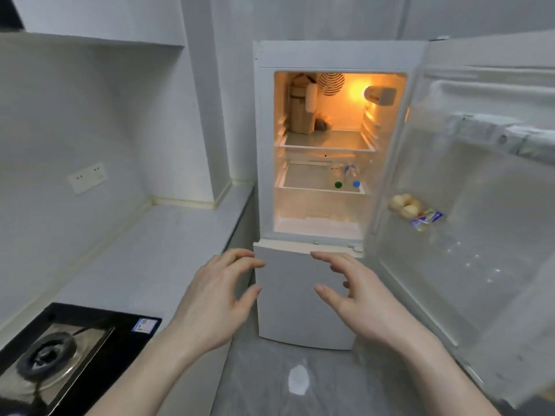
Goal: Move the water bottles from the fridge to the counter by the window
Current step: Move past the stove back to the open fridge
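The white fridge (264,145) stands ahead with its upper door (468,235) swung open to the right and its inside lit orange. On the lower shelf (306,187) lie two clear water bottles, caps toward me: one with a green cap (338,184) and one with a blue cap (356,184). My left hand (216,295) and my right hand (357,292) hover side by side in front of the closed lower door (288,310), below the bottles. Both hands have spread, relaxed fingers and hold nothing.
A pale counter (150,259) runs along the left wall up to the fridge, with a black gas hob (60,355) at its near end. A brown carton (300,112) stands on the upper shelf. A bag of round buns (405,205) sits in the door rack.
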Demonstrator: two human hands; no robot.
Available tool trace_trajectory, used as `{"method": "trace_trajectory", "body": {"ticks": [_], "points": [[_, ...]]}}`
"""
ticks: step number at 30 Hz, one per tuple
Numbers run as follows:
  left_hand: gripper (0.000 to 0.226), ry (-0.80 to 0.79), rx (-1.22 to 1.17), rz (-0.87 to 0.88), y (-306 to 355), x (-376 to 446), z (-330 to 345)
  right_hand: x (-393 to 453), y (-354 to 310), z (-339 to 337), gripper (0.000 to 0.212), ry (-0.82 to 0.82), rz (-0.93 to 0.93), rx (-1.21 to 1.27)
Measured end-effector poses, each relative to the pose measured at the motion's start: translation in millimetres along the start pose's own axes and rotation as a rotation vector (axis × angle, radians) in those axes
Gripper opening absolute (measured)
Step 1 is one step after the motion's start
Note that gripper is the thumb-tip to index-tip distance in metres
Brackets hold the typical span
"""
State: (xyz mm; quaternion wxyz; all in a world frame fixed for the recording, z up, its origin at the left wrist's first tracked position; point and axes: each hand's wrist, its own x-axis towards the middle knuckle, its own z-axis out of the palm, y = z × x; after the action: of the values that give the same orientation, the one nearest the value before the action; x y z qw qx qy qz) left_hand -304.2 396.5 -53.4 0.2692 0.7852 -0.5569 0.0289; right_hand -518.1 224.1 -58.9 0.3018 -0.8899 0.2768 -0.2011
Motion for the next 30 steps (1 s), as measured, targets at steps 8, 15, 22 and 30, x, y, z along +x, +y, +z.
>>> {"method": "trace_trajectory", "body": {"ticks": [8,15,22,30], "points": [[0.037,-0.077,-0.051,0.101,-44.4,113.3,27.6,92.6,34.3,-6.9,0.053,0.111,0.112,-0.017],[0.042,-0.15,-0.024,0.157,-90.2,195.7,44.5,159.6,45.2,-3.6,0.05,0.136,0.168,0.01],[0.043,-0.215,-0.045,0.23,-91.9,268.7,77.5,196.4,81.3,-16.1,0.051,0.209,0.26,-0.024],[0.046,-0.311,-0.074,0.259,-86.9,358.5,135.7,264.2,141.3,-22.9,0.047,0.279,0.326,0.043]]}}
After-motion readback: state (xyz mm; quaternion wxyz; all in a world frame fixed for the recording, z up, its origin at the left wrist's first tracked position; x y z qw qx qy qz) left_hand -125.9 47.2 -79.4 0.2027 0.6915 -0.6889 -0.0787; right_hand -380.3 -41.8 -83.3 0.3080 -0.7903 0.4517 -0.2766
